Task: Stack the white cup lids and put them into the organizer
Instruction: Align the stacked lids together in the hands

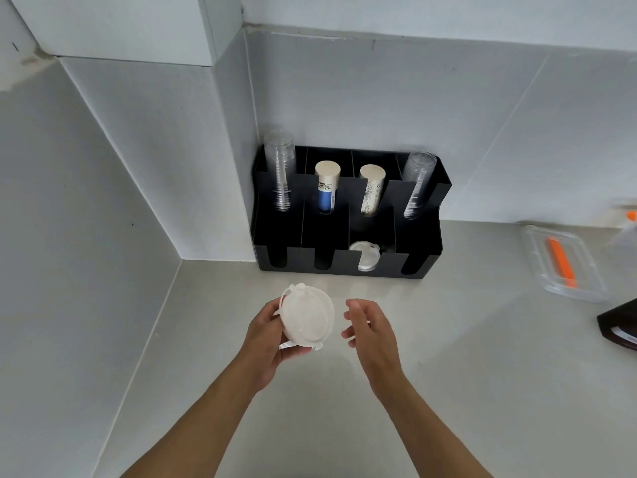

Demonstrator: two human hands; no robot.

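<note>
My left hand [264, 334] grips a stack of white cup lids [307, 317], held above the counter in front of the black organizer [348, 267]. My right hand [370, 327] hovers just right of the stack, fingers apart and curled, holding nothing and not touching the lids. Inside the organizer's lower row, third slot from the left, a few white lids [365, 257] stand on edge. The other lower slots look dark and I cannot see anything in them.
The organizer's upper row holds clear cup stacks [281, 174] at both ends and two paper cup stacks [326, 188] between them. A clear plastic container [565, 265] with an orange item lies at right, a dark object [620, 326] near the right edge. Walls close in behind and at left.
</note>
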